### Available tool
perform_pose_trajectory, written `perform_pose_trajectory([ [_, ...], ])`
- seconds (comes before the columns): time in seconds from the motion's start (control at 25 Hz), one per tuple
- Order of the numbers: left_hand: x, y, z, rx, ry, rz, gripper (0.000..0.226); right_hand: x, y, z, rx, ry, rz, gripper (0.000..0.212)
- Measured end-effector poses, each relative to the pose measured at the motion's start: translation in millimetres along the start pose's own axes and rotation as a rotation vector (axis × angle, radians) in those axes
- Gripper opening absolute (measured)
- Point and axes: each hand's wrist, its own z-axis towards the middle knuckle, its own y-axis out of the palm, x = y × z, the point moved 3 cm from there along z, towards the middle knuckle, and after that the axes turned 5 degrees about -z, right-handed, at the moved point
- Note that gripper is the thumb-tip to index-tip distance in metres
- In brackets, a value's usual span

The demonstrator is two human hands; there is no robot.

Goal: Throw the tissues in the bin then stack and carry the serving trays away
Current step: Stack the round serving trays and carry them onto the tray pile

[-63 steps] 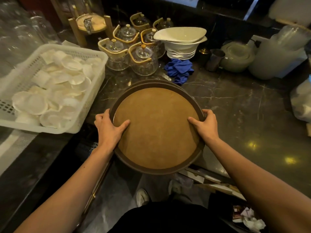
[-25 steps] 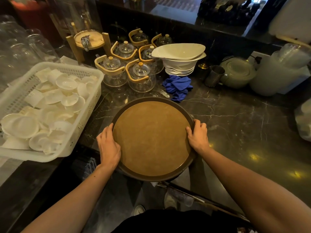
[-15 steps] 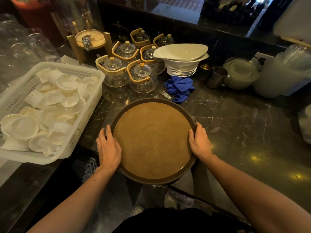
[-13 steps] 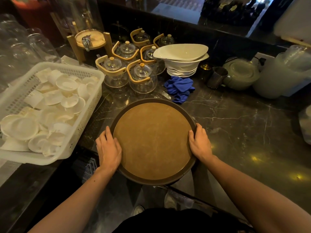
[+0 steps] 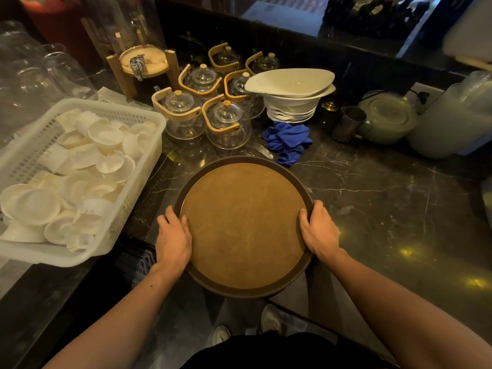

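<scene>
Black marble with pale veins forms the counter [image 5: 386, 198], glossy under small yellow light spots; a raised dark ledge runs along its far side. No writing can be read anywhere. Near the front edge sits the round tray [image 5: 243, 226], brown-rimmed with a tan inlay, its near part overhanging the edge. The left hand [image 5: 173, 239] and right hand [image 5: 319, 231] each clasp the rim on opposite sides, fingers curled over it. Left of the tray a white basket [image 5: 133, 209] holds white cups. Beyond stand glass teapots [image 5: 227, 125] with wooden handles, stacked white bowls [image 5: 291, 93], a blue cloth [image 5: 287, 141], a metal jug [image 5: 347, 123] and a green pot [image 5: 387, 119].
</scene>
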Motion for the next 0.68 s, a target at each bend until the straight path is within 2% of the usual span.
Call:
perform_pose_trajectory([
  [0.28, 7.3, -5.3, -5.0, 0.001, -0.014, 0.145, 0.051, -2.6, -1.1, -3.4, 0.023, 0.058, -0.101, 0.034],
  [0.56, 0.3, -14.0, 8.9, -0.121, -0.100, 0.162, 0.050, 1.8, -6.7, -4.6, -0.105, 0.157, -0.038, 0.059],
  [0.68, -5.4, -17.7, 11.1, -0.178, -0.100, 0.127, 0.050, 7.5, -8.3, -16.4, -0.106, 0.168, 0.024, 0.056],
])
